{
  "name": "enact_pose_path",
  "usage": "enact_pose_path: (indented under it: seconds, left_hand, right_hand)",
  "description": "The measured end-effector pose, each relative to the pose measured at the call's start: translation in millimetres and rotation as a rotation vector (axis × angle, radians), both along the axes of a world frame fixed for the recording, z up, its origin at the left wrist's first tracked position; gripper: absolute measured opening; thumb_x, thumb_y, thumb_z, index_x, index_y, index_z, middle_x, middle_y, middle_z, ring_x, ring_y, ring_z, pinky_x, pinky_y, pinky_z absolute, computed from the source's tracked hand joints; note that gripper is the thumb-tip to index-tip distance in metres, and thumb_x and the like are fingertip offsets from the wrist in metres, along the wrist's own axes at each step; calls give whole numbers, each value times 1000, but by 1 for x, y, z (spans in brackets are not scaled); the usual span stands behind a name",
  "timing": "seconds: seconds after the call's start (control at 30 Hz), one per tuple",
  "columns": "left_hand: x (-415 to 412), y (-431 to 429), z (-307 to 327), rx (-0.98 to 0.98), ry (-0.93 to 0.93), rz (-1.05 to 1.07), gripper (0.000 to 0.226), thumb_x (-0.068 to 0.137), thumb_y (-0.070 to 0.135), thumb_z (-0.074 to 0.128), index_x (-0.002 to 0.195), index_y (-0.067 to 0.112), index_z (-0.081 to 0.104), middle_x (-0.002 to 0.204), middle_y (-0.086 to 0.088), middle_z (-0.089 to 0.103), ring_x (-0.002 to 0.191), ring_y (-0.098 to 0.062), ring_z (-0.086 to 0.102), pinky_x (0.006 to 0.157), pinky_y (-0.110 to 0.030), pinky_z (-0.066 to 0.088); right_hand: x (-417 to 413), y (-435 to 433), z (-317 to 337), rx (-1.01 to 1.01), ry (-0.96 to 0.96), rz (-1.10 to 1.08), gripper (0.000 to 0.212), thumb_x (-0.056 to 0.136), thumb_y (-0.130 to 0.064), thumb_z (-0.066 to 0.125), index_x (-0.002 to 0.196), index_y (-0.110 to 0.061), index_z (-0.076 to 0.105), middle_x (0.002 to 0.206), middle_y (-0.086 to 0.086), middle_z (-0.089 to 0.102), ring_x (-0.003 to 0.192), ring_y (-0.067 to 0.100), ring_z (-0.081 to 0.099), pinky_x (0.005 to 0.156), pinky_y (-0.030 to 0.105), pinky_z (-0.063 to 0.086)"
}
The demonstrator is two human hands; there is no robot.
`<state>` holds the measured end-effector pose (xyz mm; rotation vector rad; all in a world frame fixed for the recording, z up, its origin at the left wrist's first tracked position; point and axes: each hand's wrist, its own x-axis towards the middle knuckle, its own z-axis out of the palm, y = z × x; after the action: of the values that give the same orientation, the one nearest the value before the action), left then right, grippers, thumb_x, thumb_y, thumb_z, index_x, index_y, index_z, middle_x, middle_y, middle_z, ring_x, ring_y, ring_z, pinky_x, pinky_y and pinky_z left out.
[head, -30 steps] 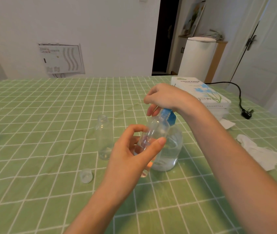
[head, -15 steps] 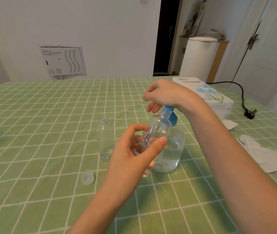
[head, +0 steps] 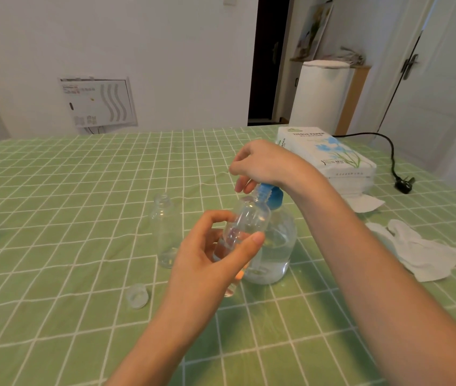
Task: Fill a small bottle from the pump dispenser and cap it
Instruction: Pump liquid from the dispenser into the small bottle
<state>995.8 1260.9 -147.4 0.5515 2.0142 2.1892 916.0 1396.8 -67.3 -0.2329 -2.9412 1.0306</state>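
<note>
My left hand [head: 215, 254] grips a small clear bottle [head: 249, 221], tilted with its mouth up against the blue pump head [head: 272, 195] of the round clear dispenser [head: 275, 246]. My right hand [head: 263, 165] lies palm-down on top of that pump head, fingers curled over it. The dispenser holds clear liquid and stands on the green checked tablecloth. Another small clear bottle [head: 164, 232] stands uncapped just left of my left hand. A small clear cap [head: 137, 296] lies on the cloth in front of it.
A pack of tissue paper [head: 329, 157] lies at the right back of the table, with crumpled white tissues [head: 427, 252] nearer on the right. A black cable and plug [head: 403, 185] rest at the right edge. A white bin [head: 321, 96] stands behind the table.
The small bottle in my left hand has stayed under the pump spout. My right hand has kept its place on the pump head, and the view has shifted slightly.
</note>
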Motion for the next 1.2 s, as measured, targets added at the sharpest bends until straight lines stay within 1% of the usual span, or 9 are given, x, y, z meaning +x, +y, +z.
enact_pose_path:
  seconds: [0.13, 0.4, 0.7, 0.77, 0.83, 0.9, 0.97, 1.07, 1.2]
  left_hand:
    - [-1, 1, 1, -18, 22, -1, 28, 66, 43, 72, 91, 35, 63, 73, 1, 70, 61, -13, 60, 50, -19, 46]
    - [-2, 0, -1, -17, 16, -8, 28, 64, 43, 73, 89, 35, 63, 73, 3, 70, 65, -15, 63, 52, -17, 46]
    - [-2, -1, -3, -22, 19, -15, 24, 65, 42, 72, 87, 36, 63, 71, 1, 70, 62, -14, 61, 49, -15, 44]
    - [-3, 0, -2, -21, 25, -16, 27, 65, 44, 73, 89, 36, 63, 72, 2, 70, 64, -15, 63, 51, -15, 44]
    - [-3, 0, -1, -15, 32, -18, 33, 61, 50, 74, 89, 37, 63, 74, 5, 70, 65, -15, 64, 52, -16, 45]
    - [-3, 0, -1, -12, 35, -17, 36, 58, 54, 71, 89, 38, 63, 74, 5, 71, 64, -14, 65, 51, -16, 46]
    - [-3, 0, -1, -15, 38, -16, 36, 58, 55, 70, 88, 39, 63, 73, 5, 70, 64, -13, 65, 50, -16, 46]
    - [-3, 1, -1, -25, 33, -14, 34, 59, 52, 72, 89, 38, 63, 74, 5, 70, 64, -14, 65, 50, -17, 47]
    - [-3, 0, -3, -35, 12, -9, 26, 65, 43, 72, 88, 36, 63, 72, 2, 71, 61, -14, 63, 49, -18, 46]
  right_hand:
    - [1, 1, 10, 27, 57, -4, 36, 90, -20, 53, 117, 2, 61, 87, 9, 74, 96, 28, 69, 85, 37, 53]
    - [-1, 1, 5, 32, 7, 16, 33, 90, -16, 51, 115, 2, 60, 109, 20, 70, 107, 34, 64, 97, 46, 50]
    - [0, 0, -1, 19, -1, 9, 37, 89, -15, 52, 120, 5, 59, 111, 22, 69, 109, 37, 62, 96, 47, 50]
    - [1, 1, 3, 19, 17, 13, 37, 89, -16, 52, 118, 5, 60, 100, 18, 73, 103, 34, 66, 88, 38, 54]
    - [0, 1, 8, 33, 35, 10, 36, 90, -18, 52, 116, 3, 61, 90, 12, 75, 89, 27, 70, 69, 28, 49]
    - [0, 1, 11, 51, 23, 14, 35, 90, -19, 51, 116, 1, 61, 90, 10, 74, 85, 24, 69, 63, 27, 44]
    - [0, 1, 11, 41, -1, 26, 33, 91, -20, 50, 116, 0, 60, 93, 10, 74, 96, 28, 70, 72, 29, 48]
    - [-1, 2, 8, 12, -11, 33, 34, 90, -18, 51, 116, 3, 59, 104, 18, 72, 106, 34, 66, 95, 43, 51]
    - [-2, 2, 1, 11, -25, 28, 34, 90, -18, 51, 116, 2, 60, 108, 20, 70, 107, 35, 64, 97, 47, 49]
